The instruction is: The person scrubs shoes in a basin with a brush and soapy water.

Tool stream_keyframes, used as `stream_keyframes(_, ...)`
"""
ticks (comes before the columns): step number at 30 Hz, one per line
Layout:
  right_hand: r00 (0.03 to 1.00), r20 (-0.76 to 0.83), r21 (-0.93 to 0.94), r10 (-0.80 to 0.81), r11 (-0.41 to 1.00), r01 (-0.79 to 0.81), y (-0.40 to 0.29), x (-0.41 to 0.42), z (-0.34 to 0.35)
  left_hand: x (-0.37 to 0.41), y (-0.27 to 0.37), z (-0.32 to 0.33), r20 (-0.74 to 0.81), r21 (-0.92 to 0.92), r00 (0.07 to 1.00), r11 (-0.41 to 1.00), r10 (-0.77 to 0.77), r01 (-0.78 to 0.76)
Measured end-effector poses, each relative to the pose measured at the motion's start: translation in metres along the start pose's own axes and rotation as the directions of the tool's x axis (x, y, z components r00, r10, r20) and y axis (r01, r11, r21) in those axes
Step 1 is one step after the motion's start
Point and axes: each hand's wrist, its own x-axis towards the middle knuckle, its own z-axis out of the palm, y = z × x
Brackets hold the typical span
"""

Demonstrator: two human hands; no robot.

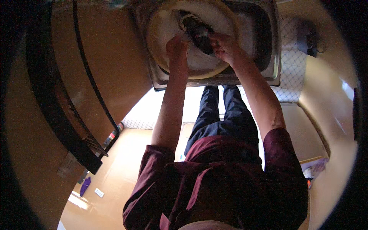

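My right hand (224, 47) grips the near end of a dark, elongated, shoe-like object (198, 36). The object lies slantwise over a wide, pale round basin (201, 67) with a yellowish rim. Lighter strands or an edging show at its far end; blur leaves its exact kind unclear. Just left of it, my left hand (176, 47) is curled over the basin. Whether those fingers hold something small cannot be made out. Beneath the basin is a stainless steel sink (274, 54), whose dark bowl shows on the right.
Blue-patterned tiles (291, 67) cover the wall right of the sink, near a dark fixture (307, 37). A dark shelf-like strip (54, 86) and a thin dark rod or cable (83, 60) run along the left wall. Below left are a purple item (85, 186) and a white switch plate (99, 192).
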Motion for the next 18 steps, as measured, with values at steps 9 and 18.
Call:
stream_keyframes(9,0.878,0.385,0.516,0.286,0.722,-0.461,-0.001,-0.008,-0.008,0.038,-0.121,0.047,0.339,-0.646,0.940,0.735,0.037,0.204)
stream_keyframes(18,0.952,0.301,0.330,0.056,0.931,-0.159,0.011,0.000,-0.009,0.016,-0.082,0.029,0.588,-0.738,0.764,0.210,-0.267,0.642)
